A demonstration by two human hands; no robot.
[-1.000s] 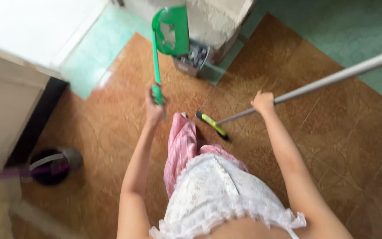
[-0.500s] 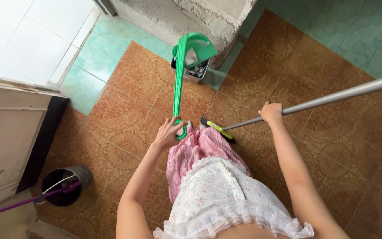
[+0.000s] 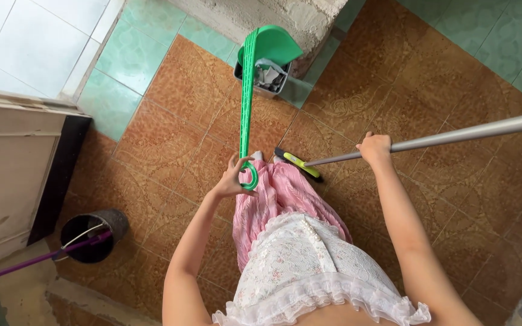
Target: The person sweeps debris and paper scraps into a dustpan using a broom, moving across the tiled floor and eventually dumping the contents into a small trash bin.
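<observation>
My left hand (image 3: pixel 234 176) grips the ring end of a long green dustpan handle (image 3: pixel 246 96). The green dustpan (image 3: pixel 273 45) is tipped over a small grey bin (image 3: pixel 267 78) full of scraps by a rough concrete wall. My right hand (image 3: pixel 374 148) is closed around the grey metal pole of a broom (image 3: pixel 454 136). The broom's black and yellow-green head (image 3: pixel 297 163) rests on the brown tiles just in front of my pink skirt.
A dark bucket (image 3: pixel 92 232) with a purple-handled mop (image 3: pixel 25 265) stands at lower left beside a pale wooden cabinet (image 3: pixel 7 181). Green tiles (image 3: pixel 122 66) border the brown patterned floor (image 3: pixel 170 139). White tiles lie at top left.
The dustpan swung from hanging face-on to tipped over the bin, its handle now nearly upright. My left hand slid to the ring end. The broom stayed almost still.
</observation>
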